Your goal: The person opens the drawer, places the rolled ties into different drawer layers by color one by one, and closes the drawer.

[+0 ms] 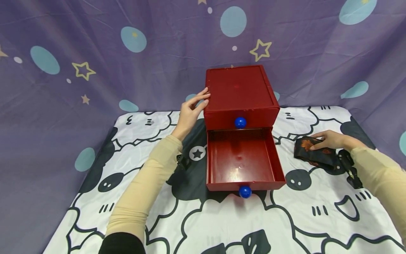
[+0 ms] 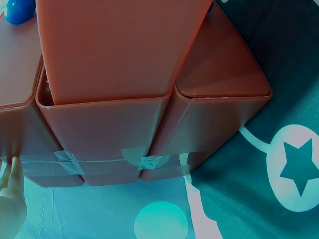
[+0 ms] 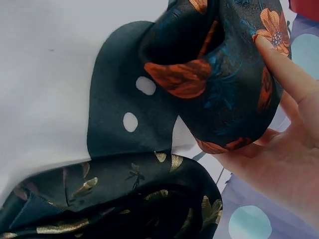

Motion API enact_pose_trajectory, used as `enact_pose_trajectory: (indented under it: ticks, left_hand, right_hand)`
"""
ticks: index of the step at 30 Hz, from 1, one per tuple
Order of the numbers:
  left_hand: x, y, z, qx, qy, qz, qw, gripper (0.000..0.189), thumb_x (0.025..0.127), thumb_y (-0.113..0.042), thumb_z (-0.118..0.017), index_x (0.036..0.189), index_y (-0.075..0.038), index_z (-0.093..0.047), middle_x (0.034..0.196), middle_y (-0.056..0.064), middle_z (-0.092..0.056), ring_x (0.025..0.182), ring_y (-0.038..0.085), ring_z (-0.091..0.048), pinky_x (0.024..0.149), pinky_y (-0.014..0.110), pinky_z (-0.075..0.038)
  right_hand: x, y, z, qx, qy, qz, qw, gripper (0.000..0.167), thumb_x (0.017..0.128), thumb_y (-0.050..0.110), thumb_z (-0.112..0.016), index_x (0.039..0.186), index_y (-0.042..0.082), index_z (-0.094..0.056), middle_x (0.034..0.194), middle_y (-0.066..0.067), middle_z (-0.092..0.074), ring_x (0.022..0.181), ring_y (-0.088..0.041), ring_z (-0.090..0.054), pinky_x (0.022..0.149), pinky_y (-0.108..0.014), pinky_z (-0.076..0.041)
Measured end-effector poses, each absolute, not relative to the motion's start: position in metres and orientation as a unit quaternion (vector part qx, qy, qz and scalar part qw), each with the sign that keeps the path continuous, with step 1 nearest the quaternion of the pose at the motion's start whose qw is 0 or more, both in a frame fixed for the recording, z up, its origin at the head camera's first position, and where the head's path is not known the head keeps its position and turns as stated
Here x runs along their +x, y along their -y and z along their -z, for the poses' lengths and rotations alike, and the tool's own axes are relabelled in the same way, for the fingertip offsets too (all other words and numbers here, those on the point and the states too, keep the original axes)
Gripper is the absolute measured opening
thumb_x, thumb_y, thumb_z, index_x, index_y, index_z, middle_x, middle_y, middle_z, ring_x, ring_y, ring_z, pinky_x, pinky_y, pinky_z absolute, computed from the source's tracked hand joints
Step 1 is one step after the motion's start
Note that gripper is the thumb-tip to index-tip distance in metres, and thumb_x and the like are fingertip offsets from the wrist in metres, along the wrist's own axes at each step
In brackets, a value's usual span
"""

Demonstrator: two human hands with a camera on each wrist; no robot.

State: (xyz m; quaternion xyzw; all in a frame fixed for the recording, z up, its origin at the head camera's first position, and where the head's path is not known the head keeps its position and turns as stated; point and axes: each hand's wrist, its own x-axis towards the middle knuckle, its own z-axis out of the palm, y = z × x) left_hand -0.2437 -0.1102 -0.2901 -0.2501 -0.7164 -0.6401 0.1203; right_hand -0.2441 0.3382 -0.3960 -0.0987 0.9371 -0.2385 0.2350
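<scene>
fabric, pinched by right hand fingers near right edge of tabletop, lies right of drawer; left hand fingers spread.

On the tablecloth, before the curtain, drawer cabinet with open drawer to the front. Right of both, folded fabric.

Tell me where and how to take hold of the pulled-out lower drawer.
Probably best by the round blue knob of the lower drawer, coming from the front: the knob juts out from the middle of its front panel, toward the head camera.
</scene>
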Motion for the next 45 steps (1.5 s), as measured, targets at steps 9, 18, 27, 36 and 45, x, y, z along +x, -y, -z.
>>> enact_pose_trajectory:
  ticks: [9, 18, 27, 36, 45]
  left_hand:
    - [-0.244, 0.111, 0.29, -0.248, 0.716, 0.642, 0.12, 0.03, 0.086, 0.002, -0.051, 0.113, 0.015, -0.052, 0.132, 0.021, -0.041, 0.124, 0.02, -0.037, 0.101, 0.036, -0.032]
    - [-0.246, 0.111, 0.292, -0.252, 0.714, 0.642, 0.124, 0.029, 0.086, 0.002, -0.051, 0.112, 0.015, -0.053, 0.131, 0.021, -0.041, 0.124, 0.021, -0.038, 0.099, 0.027, -0.035]
    - [-0.246, 0.111, 0.293, -0.251, 0.712, 0.645, 0.12, 0.029, 0.086, 0.002, -0.051, 0.112, 0.015, -0.053, 0.131, 0.02, -0.042, 0.124, 0.019, -0.038, 0.1, 0.034, -0.034]
    - [-0.245, 0.11, 0.292, -0.256, 0.71, 0.645, 0.122, 0.029, 0.086, 0.002, -0.052, 0.112, 0.015, -0.053, 0.131, 0.021, -0.042, 0.124, 0.02, -0.038, 0.101, 0.039, -0.032]
    - [-0.245, 0.11, 0.292, -0.257, 0.712, 0.642, 0.123, 0.029, 0.086, 0.001, -0.052, 0.112, 0.015, -0.053, 0.131, 0.021, -0.042, 0.124, 0.02, -0.038, 0.101, 0.032, -0.032]
  right_hand:
    - [-0.241, -0.335, 0.4, -0.107, -0.94, 0.247, 0.208, 0.072, 0.073, 0.031, -0.07, 0.12, -0.016, -0.042, 0.095, -0.027, -0.057, 0.087, -0.03, -0.052, 0.073, -0.039, -0.044]
    - [-0.237, -0.332, 0.403, -0.105, -0.939, 0.26, 0.199, 0.069, 0.072, 0.027, -0.072, 0.118, -0.015, -0.042, 0.084, -0.019, -0.057, 0.072, -0.02, -0.048, 0.062, -0.029, -0.043]
    - [-0.236, -0.331, 0.404, -0.109, -0.944, 0.248, 0.187, 0.071, 0.071, 0.029, -0.073, 0.117, -0.016, -0.043, 0.096, -0.032, -0.055, 0.082, -0.029, -0.054, 0.07, -0.04, -0.046]
    - [-0.232, -0.332, 0.4, -0.113, -0.952, 0.24, 0.155, 0.072, 0.068, 0.031, -0.074, 0.116, -0.015, -0.047, 0.098, -0.034, -0.057, 0.088, -0.038, -0.056, 0.071, -0.042, -0.047]
    - [-0.229, -0.333, 0.397, -0.096, -0.948, 0.261, 0.154, 0.069, 0.068, 0.029, -0.075, 0.114, -0.016, -0.05, 0.098, -0.03, -0.059, 0.079, -0.023, -0.059, 0.065, -0.031, -0.048]
